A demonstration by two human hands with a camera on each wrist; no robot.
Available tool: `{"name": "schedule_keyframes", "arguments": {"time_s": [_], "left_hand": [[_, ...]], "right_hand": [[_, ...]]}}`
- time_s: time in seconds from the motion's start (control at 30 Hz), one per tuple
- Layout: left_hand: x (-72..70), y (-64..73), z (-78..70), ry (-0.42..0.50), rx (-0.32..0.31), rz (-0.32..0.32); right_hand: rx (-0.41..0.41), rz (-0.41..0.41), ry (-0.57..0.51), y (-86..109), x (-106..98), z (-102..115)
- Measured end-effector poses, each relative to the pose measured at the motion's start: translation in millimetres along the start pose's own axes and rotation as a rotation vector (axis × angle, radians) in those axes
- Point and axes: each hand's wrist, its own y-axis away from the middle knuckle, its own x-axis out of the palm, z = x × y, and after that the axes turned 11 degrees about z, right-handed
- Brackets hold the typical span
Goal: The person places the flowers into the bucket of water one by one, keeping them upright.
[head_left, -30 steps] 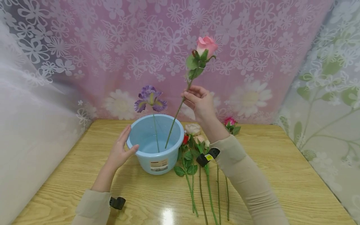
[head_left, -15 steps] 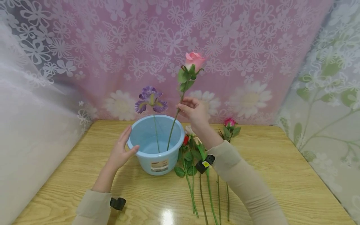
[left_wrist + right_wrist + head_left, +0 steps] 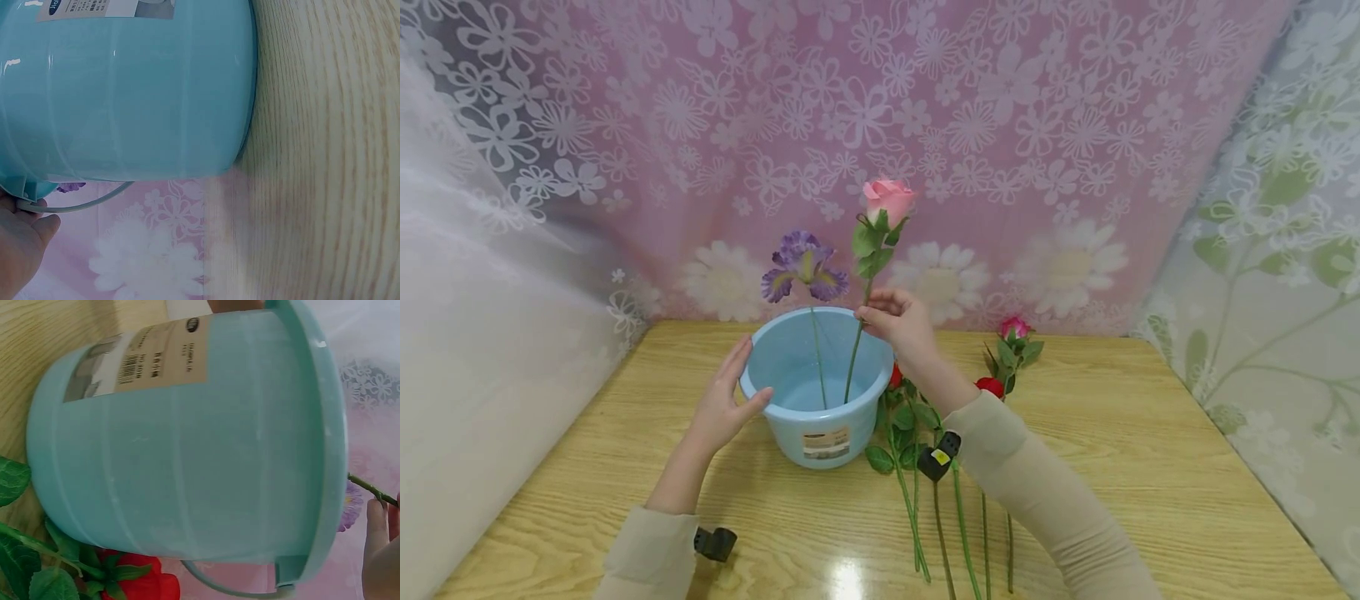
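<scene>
A light blue bucket [image 3: 822,429] stands on the table, its label facing forward. My left hand [image 3: 718,404] holds the left side of its rim, fingers along the outside and thumb over the edge. In my right hand [image 3: 901,329], thumb and fingers pinch the stem of a pink rose [image 3: 889,202], held upright. The rose's lower stem reaches down inside the bucket. Beside it, a purple iris [image 3: 805,267] stands in the bucket with its stem leaning. In the right wrist view, fingers [image 3: 377,525] hold the green stem above the rim.
Several stems [image 3: 958,517] lie on the wooden table [image 3: 1135,467] right of the bucket, partly under my right arm. Red roses [image 3: 140,581] and a magenta rose [image 3: 1015,327] show among them. A pink floral curtain [image 3: 1060,150] hangs behind the table.
My right hand has moved down and left with the pink rose, bringing its bloom lower and closer to the iris. The left hand has stayed at the bucket's rim.
</scene>
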Motion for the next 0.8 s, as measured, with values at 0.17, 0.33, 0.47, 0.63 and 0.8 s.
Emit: {"name": "schedule_keyframes", "arguments": {"time_s": [0.17,0.33,0.47,0.63,0.8], "left_hand": [[0.6,0.3,0.8,0.000,-0.002,-0.003],[0.5,0.0,0.1,0.005,-0.003,-0.005],[0.5,0.1,-0.4,0.000,-0.002,-0.006],[0.7,0.3,-0.7,0.000,0.001,-0.007],[0.9,0.0,0.7,0.005,0.003,-0.011]], "right_hand": [[0.016,0.014,0.049,0.7,2.0,-10.1],[0.037,0.032,0.128,0.4,3.3,-17.0],[0.057,0.052,0.174,1.0,4.0,-20.9],[0.075,0.064,0.238,2.0,5.9,-23.4],[0.069,0.064,0.269,1.6,7.5,-23.5]]}}
